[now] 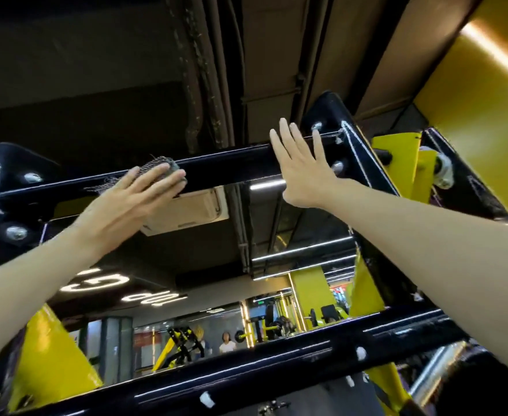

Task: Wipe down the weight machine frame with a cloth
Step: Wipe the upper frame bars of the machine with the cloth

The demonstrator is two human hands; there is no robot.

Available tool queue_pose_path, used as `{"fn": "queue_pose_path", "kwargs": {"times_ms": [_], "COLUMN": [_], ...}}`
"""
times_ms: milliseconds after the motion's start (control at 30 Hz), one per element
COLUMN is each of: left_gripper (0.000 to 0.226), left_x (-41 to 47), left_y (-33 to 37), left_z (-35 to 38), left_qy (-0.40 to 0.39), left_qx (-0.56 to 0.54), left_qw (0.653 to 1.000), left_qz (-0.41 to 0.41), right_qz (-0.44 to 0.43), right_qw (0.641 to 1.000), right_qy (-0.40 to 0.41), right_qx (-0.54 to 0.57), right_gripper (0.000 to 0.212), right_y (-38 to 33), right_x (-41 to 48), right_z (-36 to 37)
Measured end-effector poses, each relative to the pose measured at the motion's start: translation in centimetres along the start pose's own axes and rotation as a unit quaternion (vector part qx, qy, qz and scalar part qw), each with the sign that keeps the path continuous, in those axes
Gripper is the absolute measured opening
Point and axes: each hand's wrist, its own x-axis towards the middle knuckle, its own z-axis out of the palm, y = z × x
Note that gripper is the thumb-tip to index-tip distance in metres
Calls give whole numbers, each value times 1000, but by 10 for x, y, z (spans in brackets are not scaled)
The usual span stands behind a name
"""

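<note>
I am looking up at the black top crossbar [225,165] of the weight machine frame. My left hand [135,196] presses a dark grey mesh cloth [159,163] flat against the bar's left half, fingers straight over the cloth. My right hand [302,166] lies flat on the bar near its right end, fingers spread and straight, holding nothing. Only an edge of the cloth shows past my left fingers.
A second black crossbar [246,364] runs across the lower view. Black corner plates with bolts [333,127] and yellow frame parts [396,154] flank the top bar. Ceiling ducts hang above. Gym machines and people [227,343] stand far behind.
</note>
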Motion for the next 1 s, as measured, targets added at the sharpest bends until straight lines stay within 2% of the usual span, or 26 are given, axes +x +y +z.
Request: {"fn": "queue_pose_path", "kwargs": {"times_ms": [67,100,233,367,567,633,767,833,900,1000], "left_gripper": [89,84,65,60,62,64,66,70,77,83], "left_x": [30,49,118,159,197,195,170,142,112,65], "left_y": [24,37,77,104,130,128,102,85,64,30], "left_z": [-28,-42,-61,-76,-100,-102,-93,-81,-59,-36], "left_qy": [-84,-97,-28,-4,21,20,41,21,-9,-50], "left_qx": [67,82,56,67,101,126,66,67,65,42], "left_qw": [993,990,988,985,980,977,986,989,990,994], "left_qz": [42,65,144,156,173,171,144,132,126,93], "right_qz": [27,39,95,162,164,176,197,198,160,56], "right_qw": [998,996,987,982,981,977,968,969,979,991], "right_qy": [26,28,6,-38,-23,-32,-52,-24,29,8], "right_qx": [-50,-76,-130,-88,-105,-112,-149,-144,-123,-120], "right_gripper": [99,100,97,100,99,101,108,116,121,116], "right_y": [25,36,64,61,66,66,75,69,44,-20], "right_x": [-28,-39,-53,-43,-44,-43,-43,-44,-37,-19], "right_z": [10,14,15,8,14,12,10,10,10,10]}}
